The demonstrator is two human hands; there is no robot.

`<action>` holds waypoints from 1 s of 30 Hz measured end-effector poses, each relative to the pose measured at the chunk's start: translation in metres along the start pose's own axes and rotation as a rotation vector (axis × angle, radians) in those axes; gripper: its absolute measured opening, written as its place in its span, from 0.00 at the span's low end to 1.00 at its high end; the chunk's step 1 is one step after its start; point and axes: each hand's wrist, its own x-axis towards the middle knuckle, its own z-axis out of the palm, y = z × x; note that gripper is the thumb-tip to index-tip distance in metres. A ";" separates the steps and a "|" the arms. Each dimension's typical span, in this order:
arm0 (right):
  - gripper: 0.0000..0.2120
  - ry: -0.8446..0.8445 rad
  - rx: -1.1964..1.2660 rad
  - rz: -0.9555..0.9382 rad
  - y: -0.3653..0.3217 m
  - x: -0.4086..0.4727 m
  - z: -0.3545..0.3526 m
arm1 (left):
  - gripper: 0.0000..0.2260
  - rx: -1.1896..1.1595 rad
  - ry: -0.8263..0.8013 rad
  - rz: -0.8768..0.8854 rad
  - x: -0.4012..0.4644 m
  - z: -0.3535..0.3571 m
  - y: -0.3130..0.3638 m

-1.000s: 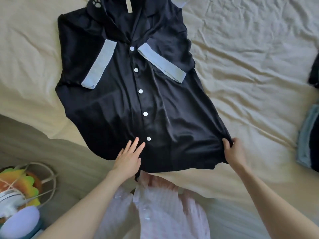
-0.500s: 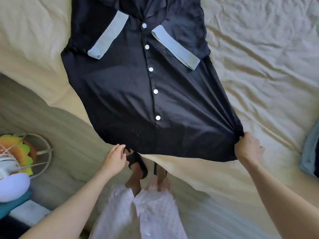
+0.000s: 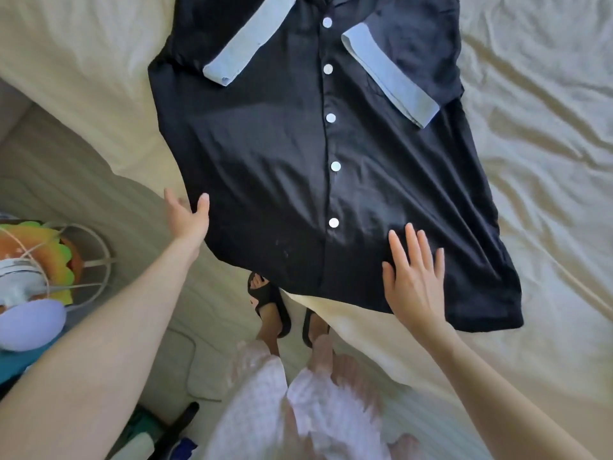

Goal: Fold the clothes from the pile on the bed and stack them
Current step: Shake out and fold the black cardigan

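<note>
Below me, my 2 black slippers point(image 3: 270, 305) on the grey floor point(image 3: 83, 180). At my left, a wire-caged fan point(image 3: 49, 260), a lilac rounded object point(image 3: 28, 327) just beside it.

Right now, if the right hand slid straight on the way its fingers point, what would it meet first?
The right hand lies flat on the black shirt, fingers pointing up the bed. Sliding on, it would probably cross bare shirt fabric first, then the pale blue sleeve cuff.

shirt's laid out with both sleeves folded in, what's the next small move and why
Probably take the hem with both hands and fold it up toward the collar: the black shirt lies flat, right hand resting open near the hem, left hand open at its side edge.
</note>
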 end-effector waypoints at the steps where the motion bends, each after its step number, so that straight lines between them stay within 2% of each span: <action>1: 0.23 -0.022 -0.003 0.001 -0.002 -0.001 0.003 | 0.30 -0.057 -0.027 -0.023 0.004 -0.002 0.003; 3: 0.24 -0.059 -0.010 0.011 0.000 -0.006 0.005 | 0.24 -0.033 -0.091 -0.046 0.007 -0.005 0.002; 7: 0.24 -0.098 0.012 0.051 0.012 -0.025 0.002 | 0.23 0.077 -0.244 -0.151 -0.007 -0.012 -0.025; 12: 0.21 -0.139 -0.002 0.217 0.047 -0.045 -0.009 | 0.16 0.082 -0.244 -0.257 -0.055 -0.033 -0.071; 15: 0.20 -0.104 0.035 0.410 0.076 -0.047 -0.021 | 0.12 -0.069 -0.228 -0.326 -0.080 -0.050 -0.085; 20: 0.23 0.036 0.388 0.902 0.115 -0.031 -0.038 | 0.10 -0.394 -0.141 -0.389 -0.111 -0.070 -0.088; 22: 0.21 0.033 0.605 1.093 0.126 -0.025 -0.041 | 0.10 -0.496 -0.117 -0.400 -0.119 -0.071 -0.086; 25: 0.17 -0.068 0.963 1.215 0.133 -0.023 -0.043 | 0.06 -0.630 -0.068 -0.432 -0.129 -0.069 -0.084; 28: 0.19 -0.296 1.240 1.284 0.128 -0.029 -0.042 | 0.12 -0.719 0.005 -0.470 -0.139 -0.067 -0.082; 30: 0.18 -0.332 1.353 1.321 0.128 -0.036 -0.039 | 0.11 -0.756 0.034 -0.485 -0.146 -0.066 -0.082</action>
